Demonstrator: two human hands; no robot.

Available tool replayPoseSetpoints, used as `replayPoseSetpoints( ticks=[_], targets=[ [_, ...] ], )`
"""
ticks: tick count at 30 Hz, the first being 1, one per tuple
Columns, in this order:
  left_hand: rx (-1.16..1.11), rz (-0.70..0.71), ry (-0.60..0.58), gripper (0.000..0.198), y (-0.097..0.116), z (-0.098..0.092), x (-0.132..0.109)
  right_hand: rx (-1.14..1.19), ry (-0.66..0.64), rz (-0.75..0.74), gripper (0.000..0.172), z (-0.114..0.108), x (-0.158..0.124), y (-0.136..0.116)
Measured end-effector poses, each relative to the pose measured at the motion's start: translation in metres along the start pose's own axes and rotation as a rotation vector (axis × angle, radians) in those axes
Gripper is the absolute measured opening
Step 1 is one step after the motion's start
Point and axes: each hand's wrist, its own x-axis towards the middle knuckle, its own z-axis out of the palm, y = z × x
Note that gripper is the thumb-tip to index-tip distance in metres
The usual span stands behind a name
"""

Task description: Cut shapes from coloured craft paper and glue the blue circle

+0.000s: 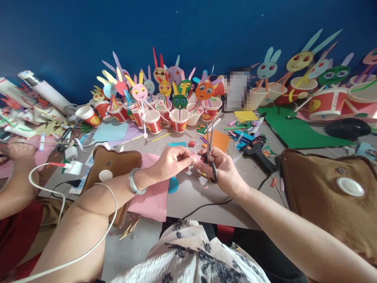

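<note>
My left hand [173, 160] pinches a small pink paper piece [194, 158] above the grey table [191, 196]. My right hand [221, 167] is wrapped round black-handled scissors [211, 155], whose blades point up and away beside the pink piece. A larger pink paper sheet [153, 196] lies under my left wrist, with a blue paper disc [173, 184] at its edge. A pale bracelet sits on my left wrist.
Several red-and-white paper cups with coloured bunny faces [165, 106] crowd the back. A black glue gun [259, 151] and paper scraps lie right of my hands. Brown plush pads lie left [114, 165] and right [332, 196]. Another person's hand [16, 151] rests far left.
</note>
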Motion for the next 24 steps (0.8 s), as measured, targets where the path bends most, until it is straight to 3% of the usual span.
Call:
replayPoseSetpoints(
  ticks=[12,24],
  targets=[
    [-0.071,-0.027,0.005,0.026,0.007,-0.004,-0.001,-0.014,0.02,0.022,0.043,-0.001,0.0,-0.003],
    [-0.134,0.02,0.139,0.019,0.015,-0.022,0.01,-0.078,0.055,0.009,0.045,-0.005,0.002,0.002]
  ],
)
